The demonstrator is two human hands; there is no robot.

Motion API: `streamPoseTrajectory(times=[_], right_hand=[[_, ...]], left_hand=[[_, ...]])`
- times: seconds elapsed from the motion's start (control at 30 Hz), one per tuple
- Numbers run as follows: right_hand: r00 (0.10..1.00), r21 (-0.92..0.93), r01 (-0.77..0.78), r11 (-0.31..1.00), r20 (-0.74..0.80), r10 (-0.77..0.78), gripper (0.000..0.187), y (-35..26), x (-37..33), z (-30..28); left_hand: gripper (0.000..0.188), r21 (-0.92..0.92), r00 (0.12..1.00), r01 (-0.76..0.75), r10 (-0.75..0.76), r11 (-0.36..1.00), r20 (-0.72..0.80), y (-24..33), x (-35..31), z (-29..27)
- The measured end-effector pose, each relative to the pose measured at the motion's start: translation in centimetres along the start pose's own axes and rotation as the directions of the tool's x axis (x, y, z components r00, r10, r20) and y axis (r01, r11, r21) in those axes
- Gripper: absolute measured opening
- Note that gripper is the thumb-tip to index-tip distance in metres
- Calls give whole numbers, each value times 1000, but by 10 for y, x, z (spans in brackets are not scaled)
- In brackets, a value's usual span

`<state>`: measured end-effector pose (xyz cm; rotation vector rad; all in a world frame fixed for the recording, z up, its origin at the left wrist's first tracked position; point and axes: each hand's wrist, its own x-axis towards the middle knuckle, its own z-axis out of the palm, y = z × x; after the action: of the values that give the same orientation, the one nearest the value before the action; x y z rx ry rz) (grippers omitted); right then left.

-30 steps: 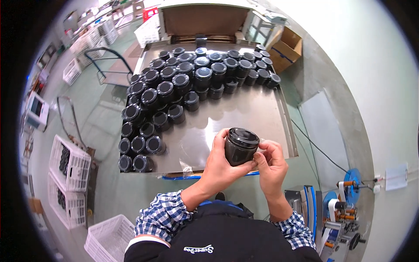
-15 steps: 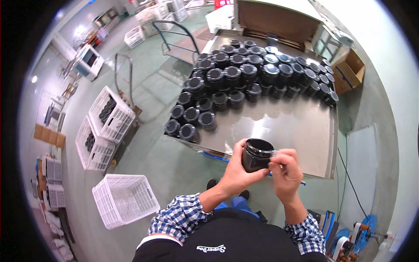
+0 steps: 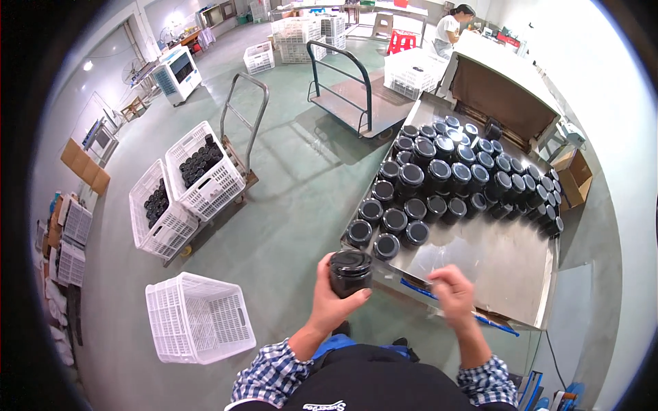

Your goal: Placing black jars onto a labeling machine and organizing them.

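Note:
My left hand (image 3: 330, 298) is wrapped round a black jar (image 3: 351, 275), held upright off the near left corner of the metal table (image 3: 500, 284). The jar's top faces up and shines. To the right, apart from the jar, my right hand (image 3: 454, 296) is raised over the table's near edge. Its fingers are pinched together and a little blurred; whatever they hold, if anything, is too small to make out. Many black jars (image 3: 439, 177) with round shiny tops stand packed on the table, some on top of others.
An empty white crate (image 3: 199, 318) is on the floor at near left. Two crates (image 3: 205, 161) with black items sit on a trolley. A flatbed cart (image 3: 363, 103) stands beyond the table. A cardboard box (image 3: 572, 178) is at right. A person (image 3: 449, 31) works at the back.
My left hand has moved left with the jar, away from over the table. My right hand has come off the jar's neck. The view has swung left.

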<state>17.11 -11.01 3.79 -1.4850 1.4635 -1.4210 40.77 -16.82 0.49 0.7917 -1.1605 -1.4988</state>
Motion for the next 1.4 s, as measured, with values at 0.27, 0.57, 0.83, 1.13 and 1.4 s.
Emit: streamPoseTrajectory(times=[0.27, 0.57, 0.83, 1.13, 1.4], right_hand=[[968, -85, 236, 968, 107, -226, 22, -40, 82, 158], [923, -75, 247, 966, 321, -211, 18, -33, 169, 210], [756, -371, 646, 667, 434, -490, 19, -28, 264, 217], [745, -473, 667, 576, 393, -539, 23, 6, 359, 230], [793, -614, 585, 531, 296, -532, 23, 17, 417, 252]], left_hand=[[69, -215, 958, 284, -287, 934, 18, 58, 42, -88], [62, -197, 885, 465, -459, 863, 78, 92, 97, -140], [64, -61, 779, 622, -610, 780, 141, 106, 188, -161], [72, -36, 858, 505, -497, 862, 130, 89, 298, -167], [78, -45, 852, 461, -428, 886, 300, 78, 387, -198]])
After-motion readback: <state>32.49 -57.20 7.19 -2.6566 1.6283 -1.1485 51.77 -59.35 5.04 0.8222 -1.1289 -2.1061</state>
